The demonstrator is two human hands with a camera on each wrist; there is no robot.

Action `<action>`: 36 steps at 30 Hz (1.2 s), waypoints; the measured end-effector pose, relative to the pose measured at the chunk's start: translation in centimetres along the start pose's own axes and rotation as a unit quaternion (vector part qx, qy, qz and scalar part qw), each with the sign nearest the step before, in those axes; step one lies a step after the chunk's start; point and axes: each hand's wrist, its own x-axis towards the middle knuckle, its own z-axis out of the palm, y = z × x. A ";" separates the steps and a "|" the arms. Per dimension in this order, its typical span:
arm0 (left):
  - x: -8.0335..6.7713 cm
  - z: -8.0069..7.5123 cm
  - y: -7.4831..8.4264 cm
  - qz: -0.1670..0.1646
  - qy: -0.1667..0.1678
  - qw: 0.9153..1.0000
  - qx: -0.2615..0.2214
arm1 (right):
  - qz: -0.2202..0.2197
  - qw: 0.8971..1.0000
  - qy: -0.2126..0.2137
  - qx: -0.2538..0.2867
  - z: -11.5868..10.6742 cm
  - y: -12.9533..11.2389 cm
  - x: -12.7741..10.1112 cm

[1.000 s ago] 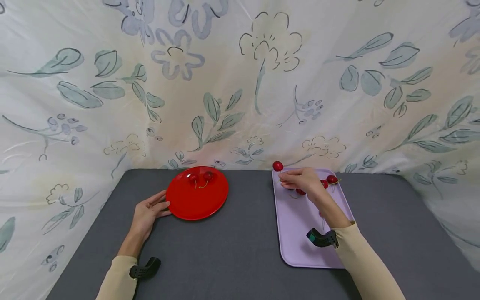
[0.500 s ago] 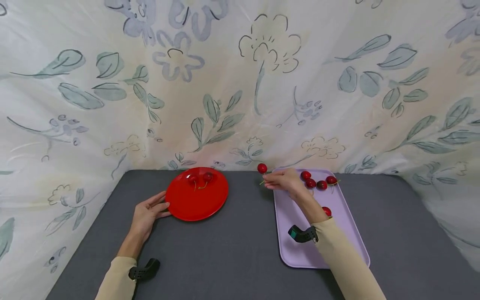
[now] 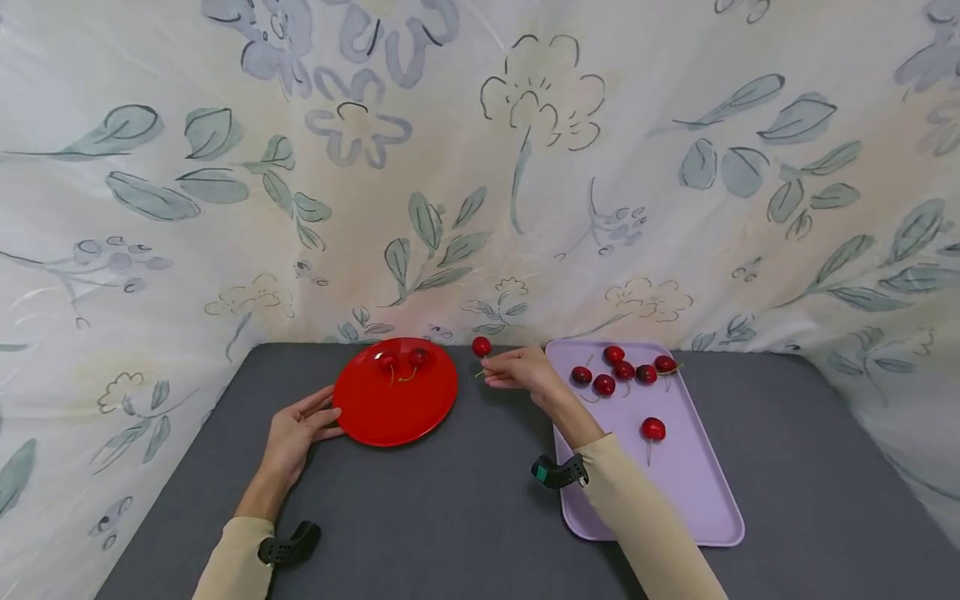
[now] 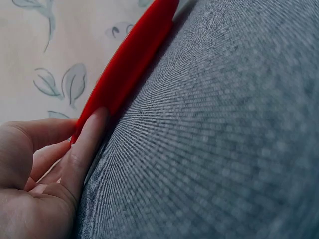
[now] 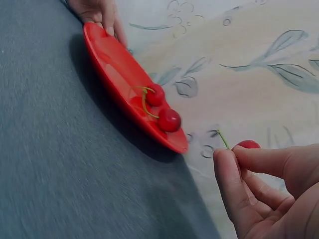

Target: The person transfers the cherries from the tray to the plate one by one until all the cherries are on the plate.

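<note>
At the left, my left hand (image 3: pixel 291 432) pinches the near-left rim of a round red plate (image 3: pixel 393 412) between thumb and fingers. Two cherries (image 3: pixel 417 357) with green stems lie toward the plate's far side. My right hand (image 3: pixel 523 372) is raised between plate and tray, pinching a third cherry (image 3: pixel 482 347) by its stem, fruit upward. The right wrist view has the green stem poking past the fingertips, and the held cherry (image 5: pixel 247 144) is partly hidden behind a finger.
A lilac rectangular tray (image 3: pixel 693 508) lies at the right under my right forearm. Several cherries cluster at its far end, and one cherry (image 3: pixel 653 429) lies apart nearer its middle. A floral curtain (image 3: pixel 450 167) hangs behind the dark grey table (image 3: pixel 420 517).
My right hand has moved left from above the tray with the cherry, toward the plate, uncovering more cherries on the tray. My left hand stays at the plate's rim.
</note>
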 end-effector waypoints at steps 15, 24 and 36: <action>-0.1 0.1 -0.1 0.009 -0.004 1.000 0.001 | -0.038 0.999 0.002 0.001 5.2 0.8 2.1; -0.1 0.2 -0.1 0.007 -0.004 1.000 0.000 | -0.020 0.998 0.036 -0.053 7.8 0.3 2.8; 0.3 -0.3 0.0 0.015 -0.011 1.000 -0.004 | -0.003 0.982 0.100 -0.160 9.6 -0.1 4.4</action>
